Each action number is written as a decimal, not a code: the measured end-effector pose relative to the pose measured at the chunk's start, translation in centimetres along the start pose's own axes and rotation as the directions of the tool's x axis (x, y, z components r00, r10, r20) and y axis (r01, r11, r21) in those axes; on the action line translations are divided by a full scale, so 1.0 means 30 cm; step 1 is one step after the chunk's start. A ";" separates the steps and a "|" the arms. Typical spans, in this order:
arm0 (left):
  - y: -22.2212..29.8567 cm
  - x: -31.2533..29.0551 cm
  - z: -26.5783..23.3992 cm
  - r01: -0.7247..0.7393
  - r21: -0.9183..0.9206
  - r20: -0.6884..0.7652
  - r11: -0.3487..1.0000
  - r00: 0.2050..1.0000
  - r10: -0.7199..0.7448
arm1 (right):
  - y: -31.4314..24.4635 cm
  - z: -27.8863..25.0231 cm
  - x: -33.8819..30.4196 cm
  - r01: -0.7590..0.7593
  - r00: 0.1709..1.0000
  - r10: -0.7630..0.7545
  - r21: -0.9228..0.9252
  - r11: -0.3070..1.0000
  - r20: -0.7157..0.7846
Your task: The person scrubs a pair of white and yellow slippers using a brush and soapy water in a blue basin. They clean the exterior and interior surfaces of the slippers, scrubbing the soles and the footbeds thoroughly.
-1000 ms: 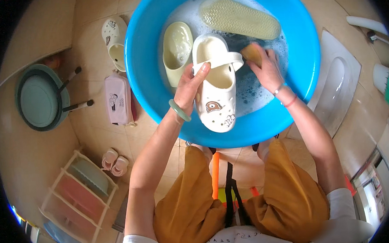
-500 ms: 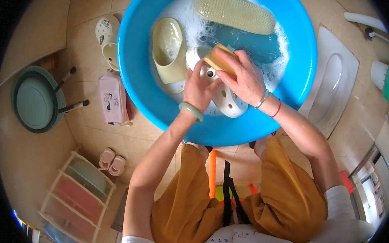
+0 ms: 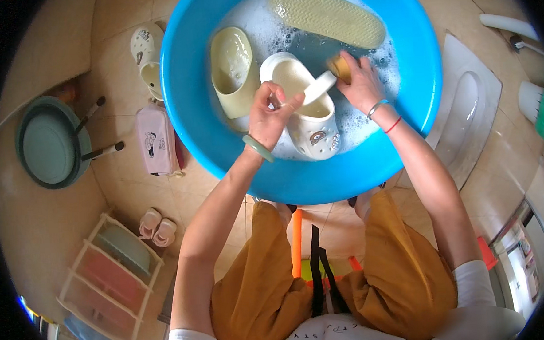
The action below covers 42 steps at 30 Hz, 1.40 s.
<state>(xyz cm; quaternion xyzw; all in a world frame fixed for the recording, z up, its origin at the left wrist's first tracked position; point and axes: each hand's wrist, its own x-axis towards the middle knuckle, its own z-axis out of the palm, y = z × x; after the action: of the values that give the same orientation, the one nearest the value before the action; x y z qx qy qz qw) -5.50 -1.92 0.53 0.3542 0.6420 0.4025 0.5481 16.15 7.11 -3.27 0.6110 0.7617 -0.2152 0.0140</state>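
A white clog [image 3: 314,132] with small charms on its toe sits in the soapy water of a large blue basin [image 3: 424,79]. My left hand [image 3: 269,113] is closed on the clog's heel strap [image 3: 320,87], which stands up across the shoe opening. Just right of the strap, my right hand [image 3: 362,86] grips a tan block-shaped brush [image 3: 339,69], slightly blurred; its bristles cannot be made out. To the left lies a pale yellow-green slipper [image 3: 226,98] with its opening up. Another matching slipper [image 3: 328,16] rests sole up at the far side, among the foam.
Left of the basin are another white clog [image 3: 146,48], a pink box [image 3: 155,139] and green basins [image 3: 49,145]. A shelf rack [image 3: 108,277] and small pink shoes [image 3: 158,227] sit nearer. On the right, a white squat toilet [image 3: 466,110] is set in the tiled floor.
My right hand has moved the brush off the clog to the right. The clog has rolled so its opening and charms show, and my left hand now grips its raised strap.
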 end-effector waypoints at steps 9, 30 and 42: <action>0.147 -0.062 0.019 -0.351 0.306 -0.159 0.885 0.898 0.411 | -0.078 -0.267 -0.024 -0.349 0.936 0.008 0.923 0.162 0.353; -0.026 -0.154 0.088 0.407 -0.186 0.181 0.894 0.909 -0.376 | -0.006 -0.222 -0.144 -0.325 0.937 0.125 0.945 -0.022 0.325; -0.254 -0.009 0.058 0.297 0.445 0.035 0.845 0.937 -0.348 | -0.073 -0.076 -0.076 -0.196 0.975 0.147 0.953 0.232 0.165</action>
<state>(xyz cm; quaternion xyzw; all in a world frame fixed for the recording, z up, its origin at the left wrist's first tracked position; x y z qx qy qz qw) -3.84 -5.18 -6.38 0.3764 0.7330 0.1311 0.5513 15.22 5.43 0.13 0.5668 0.3993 -0.6444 -0.3226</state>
